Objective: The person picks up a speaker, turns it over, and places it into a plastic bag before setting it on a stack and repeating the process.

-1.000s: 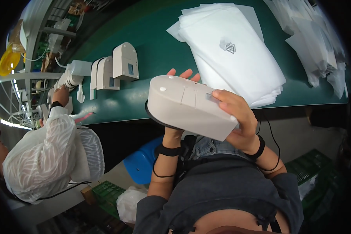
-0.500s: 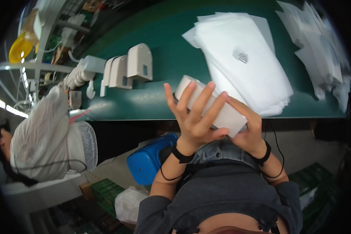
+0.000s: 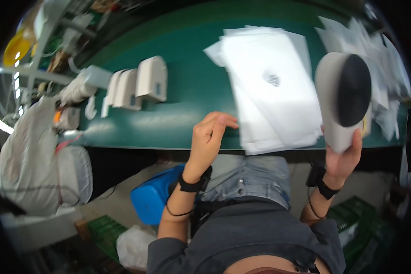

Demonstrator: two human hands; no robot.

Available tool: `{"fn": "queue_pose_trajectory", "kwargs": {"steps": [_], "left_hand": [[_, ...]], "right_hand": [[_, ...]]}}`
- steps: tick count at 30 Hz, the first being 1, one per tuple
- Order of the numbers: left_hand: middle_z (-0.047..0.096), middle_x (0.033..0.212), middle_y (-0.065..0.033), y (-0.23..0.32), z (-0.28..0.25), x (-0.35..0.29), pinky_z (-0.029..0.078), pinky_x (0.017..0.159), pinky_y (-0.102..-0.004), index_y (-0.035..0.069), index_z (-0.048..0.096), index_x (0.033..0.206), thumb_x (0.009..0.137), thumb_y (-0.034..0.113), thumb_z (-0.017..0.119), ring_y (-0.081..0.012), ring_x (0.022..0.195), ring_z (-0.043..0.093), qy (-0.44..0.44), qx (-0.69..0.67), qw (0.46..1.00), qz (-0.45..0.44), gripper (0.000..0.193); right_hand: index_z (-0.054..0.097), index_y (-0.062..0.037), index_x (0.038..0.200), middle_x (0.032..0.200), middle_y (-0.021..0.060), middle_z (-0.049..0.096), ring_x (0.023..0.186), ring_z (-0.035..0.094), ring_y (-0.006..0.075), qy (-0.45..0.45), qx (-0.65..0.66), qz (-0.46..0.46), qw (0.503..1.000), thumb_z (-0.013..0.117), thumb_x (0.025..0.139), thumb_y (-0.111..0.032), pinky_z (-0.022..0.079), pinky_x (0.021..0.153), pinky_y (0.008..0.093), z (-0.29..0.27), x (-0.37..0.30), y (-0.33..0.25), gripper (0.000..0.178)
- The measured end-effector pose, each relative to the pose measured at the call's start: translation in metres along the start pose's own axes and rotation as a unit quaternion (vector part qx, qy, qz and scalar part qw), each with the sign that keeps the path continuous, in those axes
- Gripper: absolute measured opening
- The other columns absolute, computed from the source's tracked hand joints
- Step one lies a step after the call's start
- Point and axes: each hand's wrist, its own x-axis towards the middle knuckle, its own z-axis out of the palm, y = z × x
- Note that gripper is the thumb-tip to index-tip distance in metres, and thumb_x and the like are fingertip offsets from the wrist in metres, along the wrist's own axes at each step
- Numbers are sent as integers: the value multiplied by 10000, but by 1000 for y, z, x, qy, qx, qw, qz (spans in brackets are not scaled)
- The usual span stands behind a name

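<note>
My right hand [image 3: 344,154] grips the lower end of a white, rounded housing with a dark, ringed oval face [image 3: 331,100]. The housing is raised above the right part of the bench, its dark face turned right, and it hides some of the bags behind it. My left hand [image 3: 208,139] hovers over the bench's front edge with nothing in it, fingers loosely bent and pointing right. Just beyond its fingertips lies a stack of white, translucent bags [image 3: 269,86] with a small dark printed mark.
More bags [image 3: 388,91] are piled at the right on the green bench [image 3: 192,86]. Several white housings [image 3: 151,78] stand at the left, by a rack [image 3: 23,71]. A person in a white garment [image 3: 32,155] sits at far left. Below the bench is a blue stool [image 3: 153,194].
The white housing, earlier between both hands in front of me, has gone right and up in my right hand. My left hand has come off it and sits lower left of the stack.
</note>
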Motion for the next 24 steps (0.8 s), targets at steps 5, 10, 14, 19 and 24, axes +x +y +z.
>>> {"fn": "queue_pose_trajectory", "kwargs": {"steps": [5, 10, 14, 19, 24], "left_hand": [[600, 1040, -137, 19, 56, 11, 403, 869, -371, -32, 609, 930, 858, 163, 541, -269, 956, 563, -210, 146, 955, 149, 219], [518, 1160, -162, 8, 110, 10, 361, 948, -409, -4, 533, 1111, 798, 236, 603, -291, 1091, 479, -225, 292, 888, 277, 401], [480, 1194, -176, 6, 126, -1, 323, 984, -415, -9, 492, 1171, 756, 174, 646, -328, 1153, 432, -201, 371, 868, 261, 480], [530, 1048, -162, 7, 119, -1, 372, 905, -396, -5, 530, 1102, 748, 125, 638, -321, 1036, 490, -199, 383, 862, 264, 392], [533, 921, -133, -1, 112, 2, 397, 772, -372, 7, 551, 1036, 741, 75, 624, -287, 877, 511, -190, 333, 884, 266, 312]], "right_hand": [[403, -75, 1283, 1276, 77, 470, 1154, 463, 255, 191, -247, -137, 940, 417, 916, -268, 355, 966, 469, -5, -13, -14, 415], [402, -44, 1278, 1273, 134, 465, 1143, 480, 255, 91, 131, 35, 987, 440, 914, -253, 402, 957, 423, 9, 5, -13, 421], [406, -29, 1270, 1210, 153, 511, 1122, 500, 252, 166, 96, 2, 981, 463, 903, -232, 425, 942, 408, 8, 6, -22, 423], [446, 29, 1156, 1115, 159, 564, 1021, 570, 239, 125, 451, 141, 873, 481, 893, -195, 493, 857, 356, -8, 0, -22, 347], [462, 44, 1049, 981, 137, 622, 870, 635, 228, 19, 665, 227, 711, 486, 887, -141, 553, 704, 312, -7, 1, 15, 247]]}}
